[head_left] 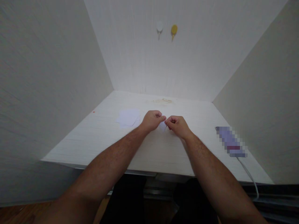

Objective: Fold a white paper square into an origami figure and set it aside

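A small piece of white paper (pixel 163 126) is pinched between my two hands, just above the white desk (pixel 163 149). My left hand (pixel 153 120) is closed, with thumb and fingertips on the paper's upper left edge. Close beside it, my right hand (pixel 177 125) is closed on the right edge of the same piece. Most of the paper's outline is hidden by the fingers. To the left of my left hand lies a loose pile of white paper sheets (pixel 128 117), overlapping at uneven angles.
A blurred-out flat device (pixel 230 141) with a white cable (pixel 249 174) lies at the right. White (pixel 159 28) and yellow (pixel 174 30) hooks are on the back wall. Side walls (pixel 261 93) enclose the desk. A tiny orange bit (pixel 93 112) lies at the left edge.
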Motion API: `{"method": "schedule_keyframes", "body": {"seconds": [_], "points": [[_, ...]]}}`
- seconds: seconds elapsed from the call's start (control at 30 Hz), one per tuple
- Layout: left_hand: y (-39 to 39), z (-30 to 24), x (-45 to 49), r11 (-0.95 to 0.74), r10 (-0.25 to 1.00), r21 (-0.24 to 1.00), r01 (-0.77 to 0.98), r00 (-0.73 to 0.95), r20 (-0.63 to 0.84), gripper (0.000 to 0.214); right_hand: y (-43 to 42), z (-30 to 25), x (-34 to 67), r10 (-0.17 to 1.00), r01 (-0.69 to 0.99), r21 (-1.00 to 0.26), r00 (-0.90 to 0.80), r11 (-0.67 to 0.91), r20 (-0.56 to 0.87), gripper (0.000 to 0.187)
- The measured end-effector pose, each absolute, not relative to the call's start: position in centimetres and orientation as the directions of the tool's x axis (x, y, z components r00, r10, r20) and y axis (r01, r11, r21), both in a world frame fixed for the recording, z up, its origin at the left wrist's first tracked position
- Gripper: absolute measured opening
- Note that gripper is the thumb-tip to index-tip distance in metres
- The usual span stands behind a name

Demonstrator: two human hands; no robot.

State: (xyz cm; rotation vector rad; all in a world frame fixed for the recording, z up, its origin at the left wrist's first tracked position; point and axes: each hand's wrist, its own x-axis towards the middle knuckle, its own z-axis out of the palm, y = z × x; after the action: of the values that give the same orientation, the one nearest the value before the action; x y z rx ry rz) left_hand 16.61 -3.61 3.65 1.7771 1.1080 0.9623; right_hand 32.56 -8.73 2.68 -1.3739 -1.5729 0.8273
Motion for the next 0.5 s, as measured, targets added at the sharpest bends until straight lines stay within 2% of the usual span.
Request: {"method": "schedule_keyframes", "body": {"seconds": [0.23, 0.37, 0.5], "points": [[-3.57, 3.78, 16.04, -0.183, 0.89, 0.965, 0.19, 0.448, 0.081, 0.022, -8.78, 2.63, 32.74, 0.983, 0.394, -0.902, -0.016, 0.177, 0.185, 0.032], [-3.47, 3.79, 16.08, -0.167, 0.897, 0.974, 0.153, 0.433, 0.086, 0.019, -8.61, 2.44, 32.76, 0.984, 0.335, -0.927, -0.003, 0.17, 0.179, 0.031], [-3.67, 3.98, 16.27, -0.125, 0.899, 0.991, 0.043, 0.428, 0.095, 0.021, -8.39, 2.27, 32.7, 0.99, 0.236, -0.962, 0.013, 0.136, 0.143, 0.029]]}}
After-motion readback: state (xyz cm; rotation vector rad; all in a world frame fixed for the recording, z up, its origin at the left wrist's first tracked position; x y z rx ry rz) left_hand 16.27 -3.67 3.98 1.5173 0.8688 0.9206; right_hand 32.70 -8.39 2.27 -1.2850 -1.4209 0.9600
